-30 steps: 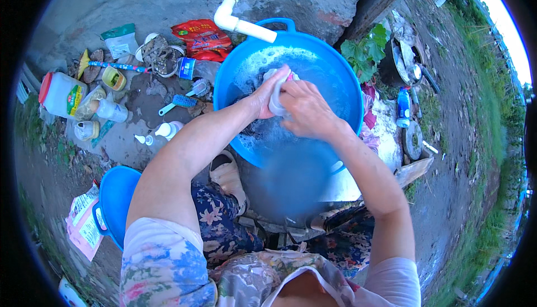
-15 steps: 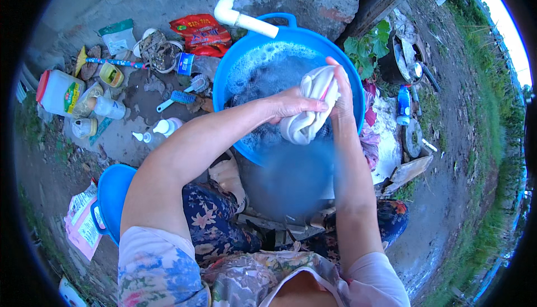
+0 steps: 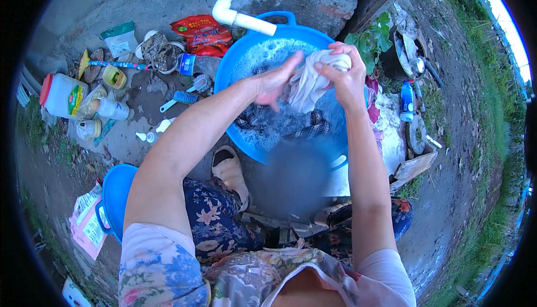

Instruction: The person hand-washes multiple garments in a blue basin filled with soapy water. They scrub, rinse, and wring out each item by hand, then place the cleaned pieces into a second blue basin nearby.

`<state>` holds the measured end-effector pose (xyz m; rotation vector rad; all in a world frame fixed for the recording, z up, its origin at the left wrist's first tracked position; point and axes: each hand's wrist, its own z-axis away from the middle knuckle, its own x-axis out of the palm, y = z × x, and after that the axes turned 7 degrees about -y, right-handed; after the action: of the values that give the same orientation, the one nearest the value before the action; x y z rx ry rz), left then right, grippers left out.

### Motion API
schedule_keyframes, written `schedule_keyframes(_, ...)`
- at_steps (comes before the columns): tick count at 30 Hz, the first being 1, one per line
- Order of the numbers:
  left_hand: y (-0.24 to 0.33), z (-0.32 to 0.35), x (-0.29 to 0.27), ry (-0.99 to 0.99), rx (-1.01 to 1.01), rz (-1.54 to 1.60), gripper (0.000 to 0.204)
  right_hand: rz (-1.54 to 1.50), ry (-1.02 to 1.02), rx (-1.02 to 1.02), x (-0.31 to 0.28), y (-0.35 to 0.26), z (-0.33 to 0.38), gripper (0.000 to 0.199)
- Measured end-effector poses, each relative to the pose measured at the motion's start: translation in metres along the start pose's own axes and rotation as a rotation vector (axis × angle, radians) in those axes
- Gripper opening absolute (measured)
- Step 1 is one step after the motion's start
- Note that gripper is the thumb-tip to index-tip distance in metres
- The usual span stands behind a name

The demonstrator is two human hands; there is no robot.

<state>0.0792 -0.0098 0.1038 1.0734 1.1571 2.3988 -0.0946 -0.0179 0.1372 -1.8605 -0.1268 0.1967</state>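
While the right hand (image 3: pixel 342 77) grips the pale cloth (image 3: pixel 313 80) lifted higher above the blue basin (image 3: pixel 235 72) near frame centre, the left hand (image 3: pixel 274 83) has opened flat against it, rubbing.

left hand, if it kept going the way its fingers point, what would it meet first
The left hand points right and slightly up, straight at the white cloth bunched in the right hand. It would meet the cloth first, and its fingertips already seem to touch it, though depth is unclear.
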Motion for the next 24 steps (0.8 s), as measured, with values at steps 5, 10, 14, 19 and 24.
schedule_keyframes(5, -0.022, -0.009, 0.002, -0.055, 0.108, 0.492, 0.076, 0.471, -0.114, -0.506, 0.013, -0.022, 0.021, 0.036)
schedule_keyframes(10, -0.019, -0.033, 0.029, 0.559, 0.515, 0.287, 0.040, -0.159, 0.435, -0.083, 0.031, 0.026, 0.071, 0.036)
schedule_keyframes(14, -0.022, -0.034, 0.040, 0.622, 0.662, -0.095, 0.019, -1.004, 0.415, 0.357, 0.044, 0.041, 0.082, 0.036)
schedule_keyframes(19, -0.012, -0.025, 0.056, 0.687, 0.857, -0.789, 0.022, -1.252, 0.281, 0.603, 0.043, 0.044, 0.073, 0.047)
schedule_keyframes(24, -0.008, -0.013, 0.068, 0.559, 1.043, -1.089, 0.015, -1.366, -0.006, 0.712, 0.035, 0.056, 0.060, 0.031)
